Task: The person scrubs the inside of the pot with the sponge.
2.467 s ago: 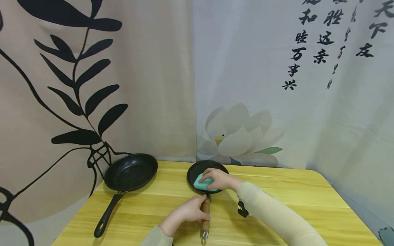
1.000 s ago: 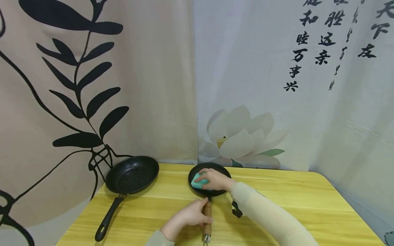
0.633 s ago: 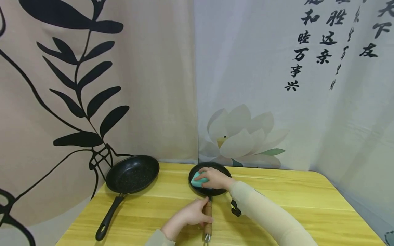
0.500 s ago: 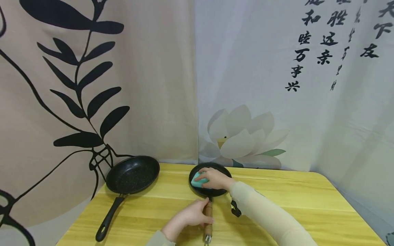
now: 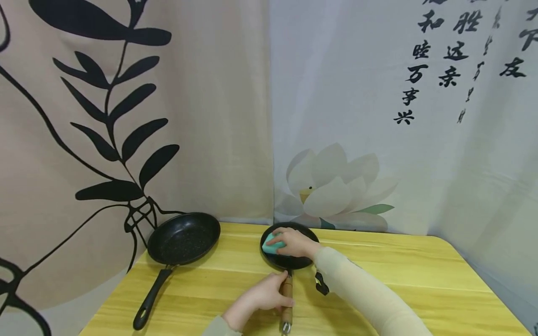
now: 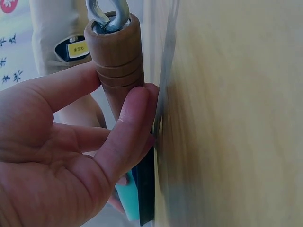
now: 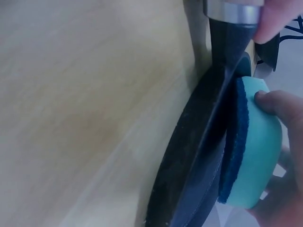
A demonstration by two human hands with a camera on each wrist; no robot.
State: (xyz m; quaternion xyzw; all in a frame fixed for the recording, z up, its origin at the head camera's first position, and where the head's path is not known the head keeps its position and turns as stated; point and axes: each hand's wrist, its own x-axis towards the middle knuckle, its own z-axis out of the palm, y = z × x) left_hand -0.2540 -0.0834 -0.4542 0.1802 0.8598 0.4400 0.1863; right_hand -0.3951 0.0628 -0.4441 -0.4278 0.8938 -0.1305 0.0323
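Observation:
A small black frying pan (image 5: 300, 263) sits near the table's back edge, its brown wooden handle (image 5: 287, 298) toward the person. The left hand (image 5: 265, 294) grips that handle between thumb and fingers; a metal hanging loop (image 6: 111, 16) tops it in the left wrist view. Inside the pan, the right hand (image 5: 294, 242) holds a turquoise sponge (image 5: 273, 244) at the pan's left side. The right wrist view shows the sponge's dark blue scouring layer (image 7: 236, 137) facing the pan, with the thumb (image 7: 272, 101) on its turquoise edge.
A larger black frying pan (image 5: 185, 238) with a black handle (image 5: 152, 298) stands at the back left of the yellow wooden table (image 5: 399, 280). Behind the table hangs a printed curtain (image 5: 222, 116). A black wrist device (image 5: 322, 283) shows under the right sleeve.
The right hand has moved the sponge from the front middle of the small pan to its left side. The left hand keeps its grip. The head view has shifted slightly.

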